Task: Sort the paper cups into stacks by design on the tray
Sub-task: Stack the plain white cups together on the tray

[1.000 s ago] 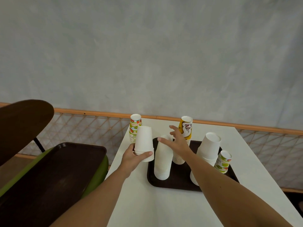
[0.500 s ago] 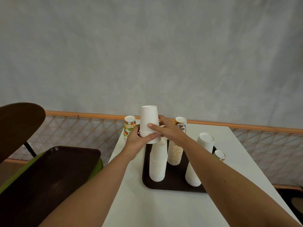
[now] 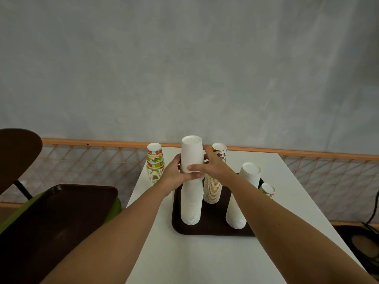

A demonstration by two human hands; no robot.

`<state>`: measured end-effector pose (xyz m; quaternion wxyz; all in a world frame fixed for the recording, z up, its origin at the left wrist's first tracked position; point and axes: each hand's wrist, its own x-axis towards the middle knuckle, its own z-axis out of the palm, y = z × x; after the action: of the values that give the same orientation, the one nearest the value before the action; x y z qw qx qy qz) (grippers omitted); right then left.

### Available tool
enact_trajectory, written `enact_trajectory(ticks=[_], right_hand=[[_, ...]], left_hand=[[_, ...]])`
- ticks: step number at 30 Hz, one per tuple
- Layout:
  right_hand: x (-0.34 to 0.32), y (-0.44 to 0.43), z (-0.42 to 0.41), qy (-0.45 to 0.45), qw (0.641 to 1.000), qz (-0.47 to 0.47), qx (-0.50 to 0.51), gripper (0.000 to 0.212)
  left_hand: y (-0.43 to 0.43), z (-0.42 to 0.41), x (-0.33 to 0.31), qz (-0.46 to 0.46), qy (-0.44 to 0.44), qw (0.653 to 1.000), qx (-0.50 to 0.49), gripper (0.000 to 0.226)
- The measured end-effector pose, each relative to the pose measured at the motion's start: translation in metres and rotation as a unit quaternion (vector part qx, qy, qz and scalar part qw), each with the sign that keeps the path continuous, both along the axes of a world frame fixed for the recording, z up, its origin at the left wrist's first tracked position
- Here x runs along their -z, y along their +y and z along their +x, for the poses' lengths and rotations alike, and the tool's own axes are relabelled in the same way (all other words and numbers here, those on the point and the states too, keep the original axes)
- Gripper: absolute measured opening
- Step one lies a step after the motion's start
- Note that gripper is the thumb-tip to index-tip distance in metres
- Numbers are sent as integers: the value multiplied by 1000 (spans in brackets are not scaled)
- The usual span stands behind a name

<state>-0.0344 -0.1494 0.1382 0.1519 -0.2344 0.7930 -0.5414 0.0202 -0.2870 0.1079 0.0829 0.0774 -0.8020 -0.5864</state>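
Observation:
A dark brown tray (image 3: 213, 228) lies on the white table (image 3: 205, 259). On its left stands a tall stack of plain white cups (image 3: 191, 203), upside down. My left hand (image 3: 174, 174) and my right hand (image 3: 211, 166) both grip a small batch of white cups (image 3: 191, 153) sitting on top of that stack. Behind it is a yellow-patterned cup stack (image 3: 213, 189). Another white stack (image 3: 243, 197) leans at the tray's right. A fruit-print stack (image 3: 155, 163) stands on the table left of the tray. A short fruit-print stack (image 3: 267, 190) sits at the tray's far right.
A second dark tray (image 3: 53, 218) rests on a green chair seat at the left. A brown chair back (image 3: 16, 154) is at far left. A netted railing with an orange bar (image 3: 307, 153) runs behind the table. Black cables (image 3: 369, 232) lie at lower right.
My left hand carried the white cups from beside the tray up and right onto the tall white stack. My right hand came onto them, and both hands now hold them.

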Motion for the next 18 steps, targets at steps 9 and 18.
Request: enact_trajectory(ticks=[9, 18], right_hand=[[9, -1, -2, -10, 1000, 20, -1, 72], [-14, -23, -2, 98, 992, -19, 82, 48]], left_hand=[[0, 1, 13, -12, -34, 999, 9, 86], [-22, 5, 13, 46, -1, 996, -82, 37]])
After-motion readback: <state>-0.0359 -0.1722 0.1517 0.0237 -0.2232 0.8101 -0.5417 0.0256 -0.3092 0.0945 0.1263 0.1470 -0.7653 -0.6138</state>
